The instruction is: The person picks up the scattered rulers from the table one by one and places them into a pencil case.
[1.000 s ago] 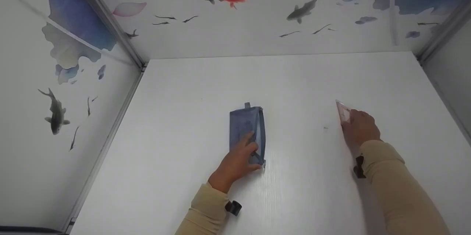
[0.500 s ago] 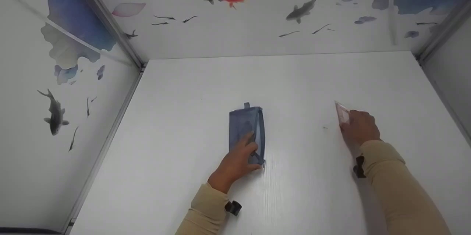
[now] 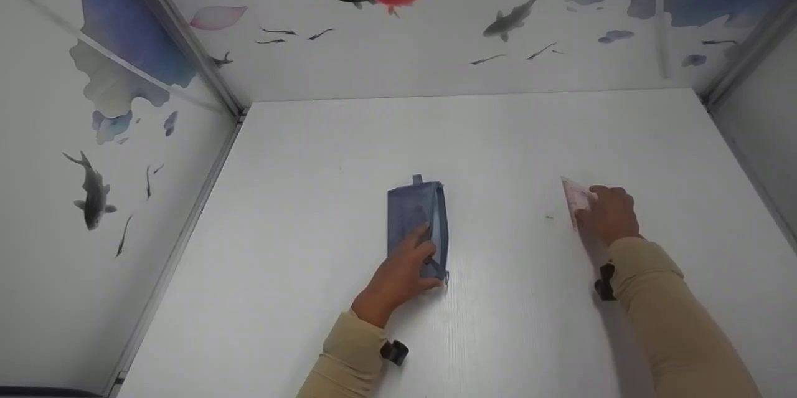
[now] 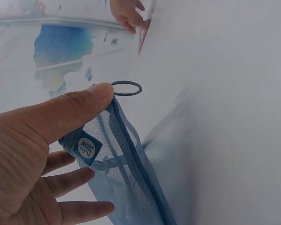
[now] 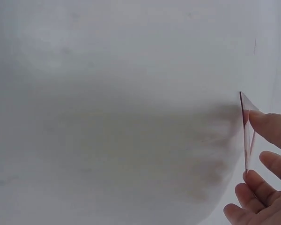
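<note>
A blue mesh zip pouch (image 3: 408, 208) lies lengthwise on the white table, its zipper side parted along the right edge. My left hand (image 3: 398, 276) holds the pouch's near end. In the left wrist view, the left thumb (image 4: 91, 96) presses on the pouch corner, beside a thin blue ring (image 4: 140, 89) and a small label (image 4: 86, 147). Off to the right, my right hand (image 3: 609, 214) pinches a clear pinkish set square (image 3: 571, 195) by one side. The right wrist view shows the set square (image 5: 246, 136) nearly edge-on between thumb and fingertips, with a triangular cutout.
The white table (image 3: 311, 155) is bounded by a left panel (image 3: 37, 199), a back panel (image 3: 423, 55) and a right panel (image 3: 766, 105), with painted fish on the left and back ones. A small dark mark (image 3: 549, 217) shows on the table left of the set square.
My right hand has shifted slightly left with the set square, which has turned so more of its face shows. My left hand and the pouch stay in place.
</note>
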The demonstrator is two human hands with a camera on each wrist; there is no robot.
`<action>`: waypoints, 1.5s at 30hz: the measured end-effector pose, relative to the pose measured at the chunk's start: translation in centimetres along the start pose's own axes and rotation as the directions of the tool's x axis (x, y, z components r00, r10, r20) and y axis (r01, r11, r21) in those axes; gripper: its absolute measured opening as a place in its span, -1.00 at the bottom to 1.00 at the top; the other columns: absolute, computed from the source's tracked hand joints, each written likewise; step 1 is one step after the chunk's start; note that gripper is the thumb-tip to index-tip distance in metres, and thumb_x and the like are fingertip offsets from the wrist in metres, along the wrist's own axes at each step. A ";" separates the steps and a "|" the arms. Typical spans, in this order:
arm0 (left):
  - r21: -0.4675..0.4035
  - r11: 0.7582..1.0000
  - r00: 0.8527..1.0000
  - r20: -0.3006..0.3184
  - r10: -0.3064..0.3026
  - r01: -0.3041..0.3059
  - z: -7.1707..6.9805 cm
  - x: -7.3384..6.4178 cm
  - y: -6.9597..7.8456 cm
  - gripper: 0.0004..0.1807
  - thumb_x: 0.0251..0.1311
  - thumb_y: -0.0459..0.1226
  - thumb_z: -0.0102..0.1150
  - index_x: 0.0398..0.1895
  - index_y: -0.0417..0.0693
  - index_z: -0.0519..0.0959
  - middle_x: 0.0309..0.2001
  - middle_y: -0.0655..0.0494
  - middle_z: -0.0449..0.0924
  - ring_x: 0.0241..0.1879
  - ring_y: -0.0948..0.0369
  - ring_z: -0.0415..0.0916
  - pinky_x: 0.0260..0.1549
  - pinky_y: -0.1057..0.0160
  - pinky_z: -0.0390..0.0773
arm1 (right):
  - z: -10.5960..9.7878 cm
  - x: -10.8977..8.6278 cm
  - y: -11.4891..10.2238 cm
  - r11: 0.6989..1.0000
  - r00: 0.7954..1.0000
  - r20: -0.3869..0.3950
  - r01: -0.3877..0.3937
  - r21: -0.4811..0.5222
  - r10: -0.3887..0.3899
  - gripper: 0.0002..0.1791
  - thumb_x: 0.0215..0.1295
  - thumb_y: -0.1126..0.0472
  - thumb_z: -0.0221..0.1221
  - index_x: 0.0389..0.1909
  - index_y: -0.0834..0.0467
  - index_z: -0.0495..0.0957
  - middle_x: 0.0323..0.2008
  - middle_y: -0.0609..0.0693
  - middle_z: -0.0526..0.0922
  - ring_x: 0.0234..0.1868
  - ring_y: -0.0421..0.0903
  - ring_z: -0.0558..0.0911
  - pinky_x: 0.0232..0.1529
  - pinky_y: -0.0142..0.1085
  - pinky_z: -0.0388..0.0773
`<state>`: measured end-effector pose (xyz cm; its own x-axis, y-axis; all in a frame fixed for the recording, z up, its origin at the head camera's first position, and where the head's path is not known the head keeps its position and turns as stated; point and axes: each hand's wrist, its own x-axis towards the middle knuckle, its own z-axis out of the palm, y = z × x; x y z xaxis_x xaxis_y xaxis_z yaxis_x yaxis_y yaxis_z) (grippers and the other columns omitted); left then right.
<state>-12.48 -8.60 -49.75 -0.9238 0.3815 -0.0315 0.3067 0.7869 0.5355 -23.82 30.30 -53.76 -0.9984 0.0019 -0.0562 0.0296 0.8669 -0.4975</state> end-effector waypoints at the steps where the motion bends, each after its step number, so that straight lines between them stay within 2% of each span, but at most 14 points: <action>1: -0.001 1.000 1.000 0.001 -0.001 0.001 0.0 0.0 0.0 -0.54 -0.01 -0.16 0.46 -0.10 -0.01 0.44 0.47 -0.04 0.09 0.35 -0.01 0.24 0.01 0.12 0.51 | 0.0 0.0 0.0 1.000 1.000 0.002 -0.012 0.019 0.011 -0.38 0.26 0.21 0.14 0.23 0.51 0.25 0.13 0.62 0.25 0.17 0.55 0.20 0.17 0.31 0.17; 7: -0.003 1.000 1.000 0.006 -0.009 0.009 -0.1 0.0 0.0 -0.55 0.00 -0.15 0.46 -0.10 0.00 0.44 0.48 -0.03 0.09 0.35 -0.01 0.25 -0.02 0.14 0.52 | 0.0 0.0 0.2 0.986 0.995 0.052 -0.086 0.144 0.080 -0.32 0.23 0.26 0.16 0.29 0.51 0.18 0.21 0.63 0.12 0.25 0.53 0.11 0.23 0.31 0.08; 11: -0.003 1.000 1.000 0.005 -0.004 0.004 -0.2 0.0 0.1 -0.56 0.01 -0.15 0.46 -0.12 0.00 0.43 0.47 -0.04 0.09 0.34 0.00 0.26 -0.05 0.15 0.52 | -0.1 0.1 0.3 0.974 0.989 0.093 -0.134 0.181 0.119 -0.27 0.22 0.27 0.18 0.31 0.50 0.12 0.21 0.63 0.10 0.22 0.47 0.20 0.22 0.25 0.17; 17: 0.007 0.999 0.999 -0.024 0.038 -0.038 -0.2 0.1 0.1 -0.56 -0.02 -0.15 0.47 -0.20 0.00 0.39 0.44 -0.10 0.14 0.30 -0.01 0.31 -0.06 0.16 0.52 | -0.5 0.1 0.1 0.958 0.974 0.132 -0.207 0.199 0.183 -0.21 0.21 0.24 0.23 0.34 0.49 0.08 0.18 0.62 0.15 0.16 0.41 0.29 0.18 0.19 0.28; 22: 0.005 0.999 0.999 -0.025 0.041 -0.041 -0.1 0.1 0.1 -0.57 -0.01 -0.16 0.47 -0.22 0.01 0.38 0.44 -0.10 0.14 0.29 0.01 0.31 -0.07 0.17 0.51 | -0.7 0.0 0.1 0.947 0.971 0.145 -0.218 0.235 0.188 -0.20 0.20 0.28 0.19 0.35 0.50 0.05 0.20 0.56 0.27 0.17 0.41 0.36 0.14 0.15 0.36; 32: -0.009 1.000 1.000 -0.016 0.022 -0.022 -0.2 0.0 0.1 -0.57 -0.01 -0.16 0.47 -0.17 0.00 0.42 0.45 -0.08 0.12 0.30 0.01 0.31 -0.07 0.16 0.51 | -1.0 -0.7 -0.3 0.937 0.972 0.145 -0.221 0.271 0.188 -0.30 0.23 0.29 0.08 0.32 0.51 0.10 0.18 0.53 0.32 0.17 0.40 0.37 0.13 0.14 0.36; 36: -0.017 1.000 1.000 -0.018 0.023 -0.023 -0.1 0.0 0.0 -0.58 0.00 -0.16 0.46 -0.20 0.01 0.40 0.46 -0.07 0.11 0.30 0.01 0.31 -0.08 0.17 0.50 | -1.0 -0.9 -0.5 0.907 0.968 0.135 -0.245 0.343 0.210 -0.33 0.25 0.32 0.10 0.33 0.47 0.13 0.13 0.46 0.38 0.04 0.27 0.48 -0.05 -0.06 0.49; 40: -0.016 1.000 1.000 -0.017 0.018 -0.018 -0.1 0.1 0.0 -0.59 0.00 -0.16 0.46 -0.20 0.01 0.40 0.46 -0.05 0.10 0.31 0.02 0.29 -0.07 0.17 0.50 | -0.9 -1.0 -0.7 0.873 0.961 0.133 -0.275 0.402 0.241 -0.36 0.30 0.34 0.10 0.35 0.44 0.14 0.04 0.32 0.42 -0.17 -0.04 0.52 -0.29 -0.38 0.49; 45: -0.016 1.000 1.000 -0.004 0.000 0.000 0.0 0.0 0.1 -0.56 0.00 -0.16 0.46 -0.13 0.01 0.42 0.47 -0.04 0.09 0.35 -0.01 0.24 -0.02 0.13 0.51 | -0.9 -1.2 -0.9 0.857 0.960 0.121 -0.280 0.432 0.253 -0.40 0.35 0.36 0.08 0.35 0.42 0.14 -0.03 0.22 0.41 -0.30 -0.22 0.51 -0.34 -0.50 0.48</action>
<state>-12.50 -8.57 -49.68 -0.9248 0.3793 -0.0284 0.3028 0.7792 0.5488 -22.66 29.98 -52.43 -0.9452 0.1605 -0.2844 0.3257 0.5275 -0.7847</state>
